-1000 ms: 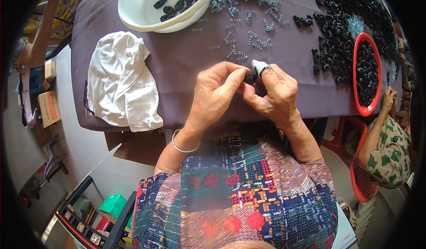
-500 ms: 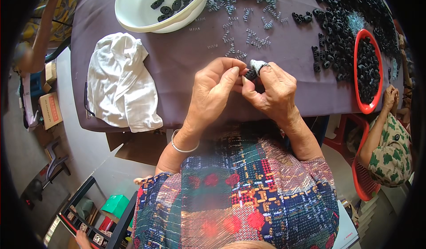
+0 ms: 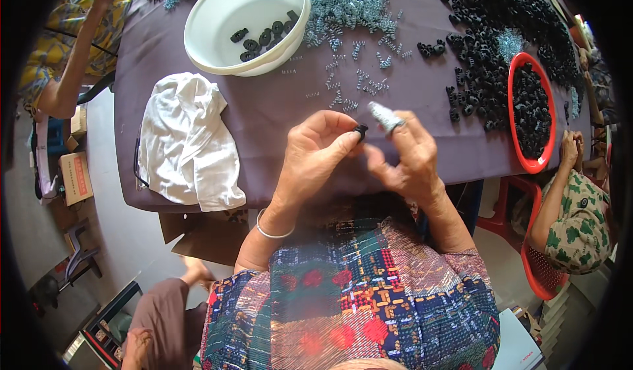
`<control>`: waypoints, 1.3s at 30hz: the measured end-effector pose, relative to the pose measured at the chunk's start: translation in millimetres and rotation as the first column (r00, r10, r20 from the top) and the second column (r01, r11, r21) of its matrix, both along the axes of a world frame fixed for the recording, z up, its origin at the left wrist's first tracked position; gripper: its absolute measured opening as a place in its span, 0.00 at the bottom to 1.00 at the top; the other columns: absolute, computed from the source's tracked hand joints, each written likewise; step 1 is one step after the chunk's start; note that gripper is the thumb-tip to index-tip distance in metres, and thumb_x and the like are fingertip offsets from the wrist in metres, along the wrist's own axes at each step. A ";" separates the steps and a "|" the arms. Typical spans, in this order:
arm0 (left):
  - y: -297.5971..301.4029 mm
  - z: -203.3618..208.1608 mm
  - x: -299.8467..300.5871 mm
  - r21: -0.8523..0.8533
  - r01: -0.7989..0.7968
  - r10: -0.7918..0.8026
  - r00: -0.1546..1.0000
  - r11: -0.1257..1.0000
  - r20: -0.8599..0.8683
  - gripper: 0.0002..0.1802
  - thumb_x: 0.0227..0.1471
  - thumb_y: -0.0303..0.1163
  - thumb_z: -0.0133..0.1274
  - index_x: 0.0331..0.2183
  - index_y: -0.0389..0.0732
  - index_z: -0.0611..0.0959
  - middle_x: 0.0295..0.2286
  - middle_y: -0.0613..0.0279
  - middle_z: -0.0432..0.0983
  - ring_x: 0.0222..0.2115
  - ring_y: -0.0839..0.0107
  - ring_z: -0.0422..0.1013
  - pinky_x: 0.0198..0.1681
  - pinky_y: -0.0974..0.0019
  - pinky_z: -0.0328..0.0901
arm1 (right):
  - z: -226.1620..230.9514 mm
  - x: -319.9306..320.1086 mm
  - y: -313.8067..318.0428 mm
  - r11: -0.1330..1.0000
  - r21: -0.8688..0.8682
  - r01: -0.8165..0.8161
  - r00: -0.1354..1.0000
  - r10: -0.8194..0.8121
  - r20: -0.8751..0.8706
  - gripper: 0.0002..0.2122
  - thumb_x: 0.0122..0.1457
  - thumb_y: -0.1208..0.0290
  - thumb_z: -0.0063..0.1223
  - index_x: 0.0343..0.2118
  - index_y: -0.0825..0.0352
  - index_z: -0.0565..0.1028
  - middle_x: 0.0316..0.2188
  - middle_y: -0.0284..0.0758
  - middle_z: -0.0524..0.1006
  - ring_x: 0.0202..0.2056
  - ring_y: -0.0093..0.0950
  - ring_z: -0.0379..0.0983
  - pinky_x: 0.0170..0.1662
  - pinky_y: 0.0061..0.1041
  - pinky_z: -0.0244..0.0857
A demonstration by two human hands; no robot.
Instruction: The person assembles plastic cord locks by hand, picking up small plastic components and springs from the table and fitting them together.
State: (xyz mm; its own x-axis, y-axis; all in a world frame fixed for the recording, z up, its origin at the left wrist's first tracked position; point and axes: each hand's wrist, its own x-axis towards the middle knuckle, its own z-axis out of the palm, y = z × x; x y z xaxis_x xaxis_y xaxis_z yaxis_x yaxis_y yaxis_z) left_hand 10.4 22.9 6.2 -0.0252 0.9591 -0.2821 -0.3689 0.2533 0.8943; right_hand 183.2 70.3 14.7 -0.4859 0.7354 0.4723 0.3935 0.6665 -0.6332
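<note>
Between its thumb and forefinger, my left hand [image 3: 308,162] pinches a small black plastic part [image 3: 361,131]. My right hand [image 3: 414,155] is just to the right of it, apart from the part, with thumb and fingers spread and nothing in them. A whitish wrap [image 3: 384,115] covers one of its fingertips. Beyond my hands, loose small metal coil springs [image 3: 362,80] lie scattered on the purple-grey cloth, running up to a larger heap of springs [image 3: 346,7].
A white bowl [image 3: 198,52] holds several black parts. Crumpled white cloth [image 3: 188,146] lies on the left of the table. Black parts [image 3: 484,86] heap at the right, with more in a red basket [image 3: 512,123]. Other people [image 3: 583,212] are at the right, upper left and lower left.
My right hand has come off the black part, and its fingers have spread. The part stays in my left hand. The view has shifted, and a person's legs now show at lower left.
</note>
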 end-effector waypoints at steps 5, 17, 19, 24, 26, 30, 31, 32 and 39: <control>-2.2 0.1 6.3 0.047 -0.029 0.030 0.999 0.998 -0.022 0.08 0.52 0.21 0.56 0.37 0.30 0.77 0.31 0.61 0.77 0.32 0.75 0.75 0.36 0.74 0.71 | -3.4 2.6 30.2 0.966 0.208 0.154 0.967 -0.191 0.167 0.14 0.46 0.84 0.56 0.39 0.73 0.76 0.39 0.41 0.74 0.40 0.38 0.72 0.41 0.31 0.67; -12.0 -2.4 5.7 0.164 -0.006 0.031 0.988 0.986 -0.151 0.11 0.49 0.20 0.59 0.37 0.33 0.78 0.32 0.64 0.77 0.34 0.77 0.74 0.39 0.74 0.69 | -12.1 12.9 21.6 0.975 0.222 -0.002 0.975 -0.047 0.218 0.11 0.44 0.81 0.55 0.34 0.72 0.77 0.40 0.38 0.76 0.43 0.36 0.72 0.43 0.33 0.65; -12.7 0.9 5.7 0.175 -0.019 0.053 0.980 0.984 -0.193 0.11 0.48 0.20 0.59 0.36 0.33 0.79 0.32 0.64 0.77 0.34 0.78 0.73 0.39 0.74 0.69 | -16.0 15.4 21.4 0.983 0.180 0.023 0.984 -0.054 0.167 0.11 0.44 0.83 0.55 0.34 0.72 0.76 0.40 0.38 0.76 0.42 0.36 0.72 0.44 0.33 0.65; -15.9 5.7 -6.2 0.348 -0.045 0.243 0.797 0.936 -0.553 0.13 0.46 0.17 0.60 0.37 0.34 0.79 0.33 0.65 0.77 0.33 0.79 0.72 0.39 0.76 0.68 | -15.7 17.1 16.7 0.980 0.199 0.024 0.982 -0.061 0.180 0.12 0.45 0.84 0.55 0.36 0.72 0.76 0.40 0.39 0.75 0.41 0.36 0.72 0.41 0.34 0.64; -12.7 2.3 -15.3 0.420 -0.098 0.370 0.676 0.902 -0.637 0.14 0.44 0.17 0.61 0.36 0.36 0.80 0.31 0.66 0.77 0.30 0.80 0.72 0.36 0.76 0.67 | -22.7 17.7 17.4 0.976 0.208 0.060 0.986 -0.090 0.140 0.14 0.45 0.84 0.56 0.37 0.73 0.75 0.39 0.40 0.75 0.39 0.36 0.71 0.40 0.34 0.64; -7.2 -5.3 -33.3 0.464 -0.125 0.475 0.369 0.877 -0.799 0.16 0.41 0.17 0.62 0.36 0.36 0.79 0.30 0.62 0.77 0.30 0.75 0.73 0.35 0.73 0.68 | -26.6 20.2 17.2 0.984 0.157 0.087 0.988 -0.105 0.113 0.12 0.45 0.84 0.56 0.36 0.72 0.73 0.34 0.40 0.74 0.35 0.38 0.70 0.39 0.34 0.64; -6.1 -6.5 -37.8 0.468 -0.097 0.475 0.282 0.878 -0.833 0.15 0.41 0.17 0.61 0.36 0.35 0.80 0.30 0.60 0.77 0.30 0.72 0.74 0.36 0.71 0.69 | -27.1 18.9 17.1 0.983 0.162 0.084 0.990 -0.102 0.101 0.10 0.45 0.84 0.56 0.33 0.72 0.72 0.33 0.42 0.73 0.34 0.40 0.70 0.38 0.35 0.63; -5.2 -5.9 -41.4 0.443 -0.135 0.462 0.297 0.887 -0.835 0.14 0.40 0.18 0.61 0.34 0.36 0.80 0.30 0.58 0.78 0.32 0.65 0.74 0.38 0.66 0.68 | -27.6 16.0 17.6 0.983 0.162 0.086 0.991 -0.102 0.092 0.10 0.45 0.84 0.56 0.32 0.72 0.71 0.33 0.42 0.73 0.34 0.40 0.70 0.38 0.36 0.63; -1.8 -8.5 -43.0 0.392 -0.219 0.448 0.367 0.893 -0.815 0.12 0.40 0.19 0.60 0.32 0.37 0.81 0.31 0.56 0.77 0.35 0.60 0.72 0.40 0.62 0.67 | -26.5 16.7 14.9 0.983 0.147 0.113 0.991 -0.123 0.058 0.10 0.44 0.84 0.56 0.31 0.72 0.70 0.31 0.44 0.72 0.33 0.42 0.70 0.37 0.37 0.63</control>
